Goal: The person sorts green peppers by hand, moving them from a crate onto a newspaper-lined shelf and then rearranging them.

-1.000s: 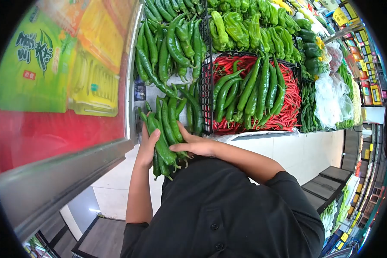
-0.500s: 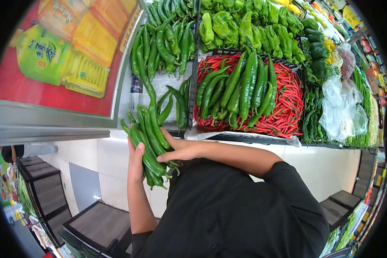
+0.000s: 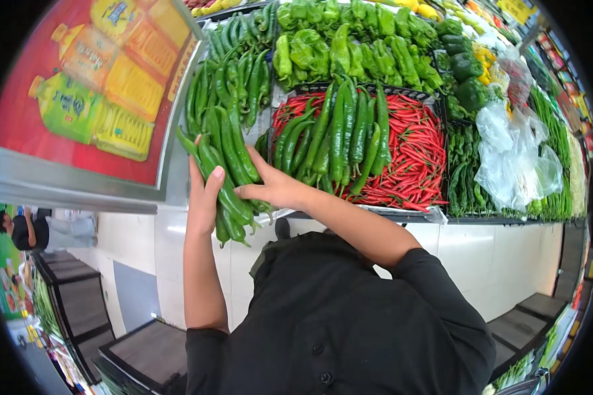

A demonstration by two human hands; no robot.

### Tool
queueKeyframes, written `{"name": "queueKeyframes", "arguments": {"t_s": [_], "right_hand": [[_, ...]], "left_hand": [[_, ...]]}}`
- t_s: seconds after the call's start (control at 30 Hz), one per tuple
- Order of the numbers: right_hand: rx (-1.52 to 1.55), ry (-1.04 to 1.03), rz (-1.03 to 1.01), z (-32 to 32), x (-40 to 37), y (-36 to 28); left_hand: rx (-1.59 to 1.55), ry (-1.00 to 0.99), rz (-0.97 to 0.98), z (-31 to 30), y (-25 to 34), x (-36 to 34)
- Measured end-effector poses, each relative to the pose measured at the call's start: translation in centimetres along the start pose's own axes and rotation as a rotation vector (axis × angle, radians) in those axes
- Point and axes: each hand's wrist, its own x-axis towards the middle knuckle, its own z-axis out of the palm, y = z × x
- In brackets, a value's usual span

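Observation:
A bundle of long green peppers (image 3: 227, 171) is held between my two hands. My left hand (image 3: 205, 194) wraps its left side, thumb lying over the peppers. From the right, my right hand (image 3: 273, 184) presses the bundle, thumb in front and fingers partly hidden behind. The bundle is above the near part of the crate area where more long green peppers (image 3: 250, 82) lie in rows. Just right of my right hand, a pile of long green peppers (image 3: 339, 135) rests on red chili peppers (image 3: 412, 155) in a black crate.
Light green peppers (image 3: 339, 52) fill the row behind. Clear plastic bags (image 3: 510, 158) lie over greens at right. A metal-framed panel with pictured drink bottles (image 3: 99, 92) stands at left. Dark low stands (image 3: 145, 349) are on the floor behind, and another person (image 3: 39, 230) is far left.
My hands have moved forward and up with the bundle of green peppers, over the pepper display. The camera view has shifted, so the crates appear further left.

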Motion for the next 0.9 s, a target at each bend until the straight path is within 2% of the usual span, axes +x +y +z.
{"name": "queueKeyframes", "arguments": {"t_s": [0.2, 0.3, 0.4, 0.47, 0.53, 0.6, 0.63, 0.67, 0.73, 0.77, 0.8, 0.87, 0.9], "right_hand": [[-0.035, 0.26, 0.01, -3.9, -1.6, 0.4], [-0.081, 0.365, -0.03, -4.7, -3.7, -2.1], [-0.205, 0.552, -0.063, -5.5, -6.1, -4.8], [-0.306, 0.665, -0.176, -7.5, -7.6, -5.5], [-0.232, 0.748, -0.185, -8.4, -10.3, -9.4], [-0.151, 0.85, -0.141, -10.6, -13.0, -10.7], [-0.091, 0.878, -0.124, -11.8, -14.2, -11.1], [-0.03, 0.903, -0.106, -13.2, -15.4, -11.1], [-0.072, 0.969, -0.063, -16.9, -17.9, -9.0], [-0.036, 1.034, -0.023, -19.1, -19.0, -6.7], [-0.008, 1.025, 0.044, -17.9, -19.1, -7.7], [0.064, 0.97, 0.109, -20.8, -20.5, -4.5], [0.011, 1.023, 0.129, -20.8, -20.8, -4.0]], "left_hand": [[-0.135, -0.131, -0.094, 4.6, -1.7, 4.6], [-0.147, -0.26, -0.021, 6.5, -0.9, 5.9], [-0.199, -0.412, 0.066, 10.0, 2.9, 6.5], [-0.199, -0.519, 0.14, 12.8, 4.7, 7.6], [-0.197, -0.623, 0.264, 16.8, 5.4, 9.0], [-0.182, -0.72, 0.269, 21.1, 6.0, 10.2], [-0.187, -0.771, 0.205, 23.4, 5.9, 10.8], [-0.19, -0.821, 0.142, 25.8, 5.1, 11.5], [0.168, -0.701, 0.061, 30.5, 1.6, 12.6], [0.204, -0.732, 0.045, 31.9, 0.0, 12.4], [0.241, -0.759, 0.028, 33.2, -1.6, 12.3], [0.302, -0.798, 0.011, 34.8, -5.5, 12.0], [0.329, -0.808, -0.023, 34.5, -5.8, 10.9]]}}
